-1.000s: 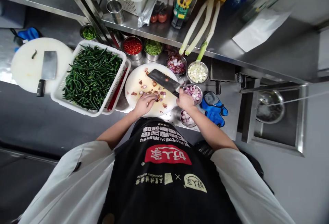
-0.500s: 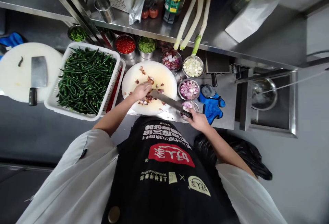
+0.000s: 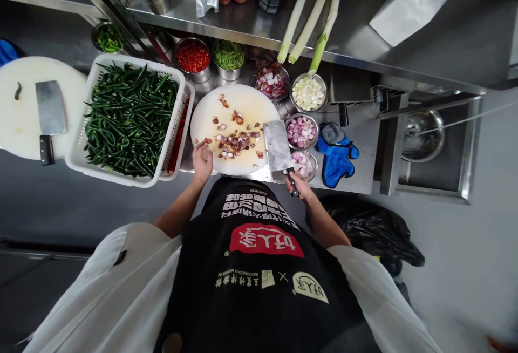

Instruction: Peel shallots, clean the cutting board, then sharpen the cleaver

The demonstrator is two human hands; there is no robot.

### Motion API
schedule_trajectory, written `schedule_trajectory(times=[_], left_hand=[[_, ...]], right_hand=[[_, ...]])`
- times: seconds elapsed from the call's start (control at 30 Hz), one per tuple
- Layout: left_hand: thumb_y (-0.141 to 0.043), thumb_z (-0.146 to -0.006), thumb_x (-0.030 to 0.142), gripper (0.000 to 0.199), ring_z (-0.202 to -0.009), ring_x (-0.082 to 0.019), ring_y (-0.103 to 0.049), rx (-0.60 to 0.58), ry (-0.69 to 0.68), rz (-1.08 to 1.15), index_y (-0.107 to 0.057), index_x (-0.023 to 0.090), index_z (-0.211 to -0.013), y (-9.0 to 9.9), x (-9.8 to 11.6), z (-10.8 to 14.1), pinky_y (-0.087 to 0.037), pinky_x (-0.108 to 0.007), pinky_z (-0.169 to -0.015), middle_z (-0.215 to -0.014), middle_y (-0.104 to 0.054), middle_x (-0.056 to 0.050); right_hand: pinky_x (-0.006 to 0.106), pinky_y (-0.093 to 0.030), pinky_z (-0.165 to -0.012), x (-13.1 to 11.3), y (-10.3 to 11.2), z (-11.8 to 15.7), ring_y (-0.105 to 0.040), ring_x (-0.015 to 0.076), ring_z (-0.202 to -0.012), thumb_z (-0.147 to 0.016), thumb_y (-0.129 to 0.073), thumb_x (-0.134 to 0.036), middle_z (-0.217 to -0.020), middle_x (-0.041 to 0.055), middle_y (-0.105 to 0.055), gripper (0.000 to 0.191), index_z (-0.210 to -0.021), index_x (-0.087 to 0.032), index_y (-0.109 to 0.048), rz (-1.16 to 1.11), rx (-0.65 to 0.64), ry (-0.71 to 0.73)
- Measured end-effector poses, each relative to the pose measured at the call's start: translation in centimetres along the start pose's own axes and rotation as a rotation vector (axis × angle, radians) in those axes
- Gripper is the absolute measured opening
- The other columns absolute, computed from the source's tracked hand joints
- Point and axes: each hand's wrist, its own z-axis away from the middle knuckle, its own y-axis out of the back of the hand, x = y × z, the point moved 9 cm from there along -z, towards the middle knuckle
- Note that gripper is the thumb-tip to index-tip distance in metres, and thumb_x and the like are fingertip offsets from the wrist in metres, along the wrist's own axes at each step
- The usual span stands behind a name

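My right hand (image 3: 299, 184) is wrapped round the black handle of a cleaver (image 3: 277, 145). Its broad blade lies flat-side up over the right edge of a round white cutting board (image 3: 259, 99). Trimmed shallot ends and skins (image 3: 238, 142) are scattered across the middle of that board. At the board's near left edge is my left hand (image 3: 202, 163), fingers loosely bent and apart from the thumb, with nothing visible in it. Bowls of peeled shallots (image 3: 301, 130) and cut shallot pieces (image 3: 301, 164) stand right of the blade.
Left stands a white basket of green chillies (image 3: 129, 121), beyond it another board (image 3: 20, 110) with a second cleaver (image 3: 50, 107). Behind are bowls of red chillies (image 3: 193, 57), green slices (image 3: 229, 54), shallot peelings (image 3: 271, 83) and white pieces (image 3: 308, 93). Blue gloves (image 3: 338, 158) lie right, before a sink (image 3: 429, 180).
My left hand has drawn back from the scraps to the board's near left edge. The cleaver has moved right, turning from edge-on to flat, still in my right hand.
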Motion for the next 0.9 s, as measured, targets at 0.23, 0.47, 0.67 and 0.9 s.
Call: schedule_trajectory(times=[0.23, 0.47, 0.67, 0.9], left_hand=[[-0.066, -0.102, 0.049, 0.059, -0.170, -0.037, -0.029, 0.015, 0.023, 0.013, -0.057, 0.014, -0.149, -1.4, -1.1, -4.5, -0.022, -0.054, -0.142, -0.175, -0.037, -0.027], [-0.058, -0.105, 0.047, 0.042, -0.164, -0.034, -0.040, 0.022, -0.062, 0.064, -0.062, 0.018, -0.134, -2.1, -0.4, -5.0, -0.030, -0.054, -0.139, -0.168, -0.046, -0.025], [-0.056, -0.106, 0.041, 0.027, -0.148, -0.030, -0.057, -0.004, -0.104, 0.055, -0.064, 0.021, -0.122, -1.3, 0.8, -4.6, -0.040, -0.050, -0.133, -0.147, -0.064, -0.019], [-0.054, -0.109, 0.043, 0.026, -0.148, -0.030, -0.057, -0.107, -0.143, 0.043, -0.066, 0.022, -0.119, -2.4, 3.8, -3.6, -0.040, -0.048, -0.132, -0.145, -0.064, -0.018]], right_hand=[[0.025, -0.046, -0.041, 5.6, 1.0, 2.8, -0.051, 0.0118, -0.043, -0.075, -0.084, -0.075, -0.061, -0.0056, -0.062, 0.061, -0.091, -0.027, -0.051, -0.054, 0.081, 0.000], [0.024, -0.039, -0.036, 5.4, -0.7, 3.3, -0.040, 0.0100, -0.036, -0.080, -0.078, -0.082, -0.053, -0.0087, -0.053, 0.061, -0.093, -0.026, -0.056, -0.095, 0.087, 0.043], [0.024, -0.039, -0.036, 5.2, -1.2, 1.9, -0.037, 0.0099, -0.035, -0.076, -0.078, -0.088, -0.050, -0.0087, -0.050, 0.067, -0.087, -0.027, -0.053, -0.110, 0.074, -0.006], [0.024, -0.036, -0.035, 8.4, -1.0, 3.1, -0.035, 0.0097, -0.034, -0.068, -0.073, -0.096, -0.047, -0.0085, -0.050, 0.075, -0.086, -0.025, -0.057, -0.098, 0.161, -0.050]])
